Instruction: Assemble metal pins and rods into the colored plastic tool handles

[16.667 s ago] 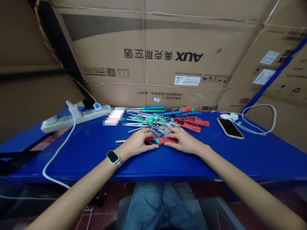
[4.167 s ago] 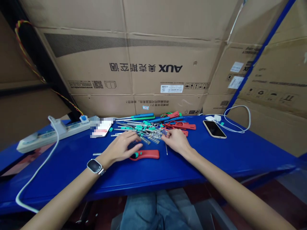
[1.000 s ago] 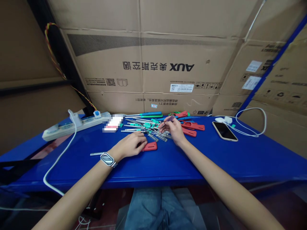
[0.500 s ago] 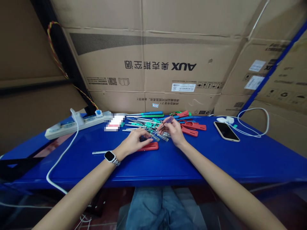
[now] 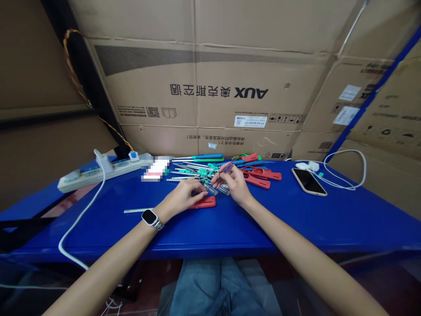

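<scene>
My right hand point(image 5: 236, 184) pinches a small screwdriver point(image 5: 226, 168) by its translucent purple handle, its tip end pointing down to the left. My left hand point(image 5: 186, 195), wearing a watch on the wrist, rests close by with fingers curled toward the thumb. Whatever those fingers may hold is hidden. Under the left hand lies a long-nosed lighter with a red handle point(image 5: 208, 202); its metal tube sticks out on the other side. A heap of metal lighter tubes with green and clear parts point(image 5: 205, 172) spreads behind both hands.
Red handle shells point(image 5: 265, 174) lie right of the heap, and blue and green long lighters point(image 5: 207, 156) behind it. A phone point(image 5: 309, 181) and a white cable point(image 5: 357, 186) are at the right. A power strip point(image 5: 88, 174) sits left, before a cardboard wall point(image 5: 148, 87).
My right hand has drawn slightly left with the screwdriver, whose shaft now shows less clearly. My left hand stays nearly in place over the red lighter. The view has shifted a little.
</scene>
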Action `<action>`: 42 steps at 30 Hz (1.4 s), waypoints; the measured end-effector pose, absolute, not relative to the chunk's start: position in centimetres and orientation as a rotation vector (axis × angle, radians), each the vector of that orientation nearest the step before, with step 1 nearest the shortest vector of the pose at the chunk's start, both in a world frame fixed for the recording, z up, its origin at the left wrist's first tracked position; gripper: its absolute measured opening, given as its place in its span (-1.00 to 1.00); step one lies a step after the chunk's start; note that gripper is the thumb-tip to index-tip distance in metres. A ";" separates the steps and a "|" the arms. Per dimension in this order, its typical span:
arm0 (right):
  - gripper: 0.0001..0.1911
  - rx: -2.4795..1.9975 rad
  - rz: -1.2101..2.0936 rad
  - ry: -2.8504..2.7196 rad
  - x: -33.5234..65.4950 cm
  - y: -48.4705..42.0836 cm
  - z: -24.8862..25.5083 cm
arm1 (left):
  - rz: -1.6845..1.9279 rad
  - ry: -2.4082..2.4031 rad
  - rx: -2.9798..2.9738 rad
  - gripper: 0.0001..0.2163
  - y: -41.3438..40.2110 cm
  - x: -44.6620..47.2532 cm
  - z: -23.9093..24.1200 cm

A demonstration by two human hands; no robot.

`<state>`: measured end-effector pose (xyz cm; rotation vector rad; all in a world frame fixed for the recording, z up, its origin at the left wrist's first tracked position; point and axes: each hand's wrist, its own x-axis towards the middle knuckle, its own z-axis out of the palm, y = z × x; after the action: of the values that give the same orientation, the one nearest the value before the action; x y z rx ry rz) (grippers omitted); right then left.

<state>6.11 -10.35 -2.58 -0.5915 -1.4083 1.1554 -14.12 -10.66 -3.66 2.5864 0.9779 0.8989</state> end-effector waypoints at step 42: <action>-0.73 -0.726 0.879 -1.633 6.3 -11.4 -2.3 | 0.723 1.043 2.698 -0.69 -12.2 -13.1 -3.3</action>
<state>6.29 -11.40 -2.33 -0.7258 -1.6330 0.8792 -13.13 -12.15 -3.25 2.6981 1.0427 0.7227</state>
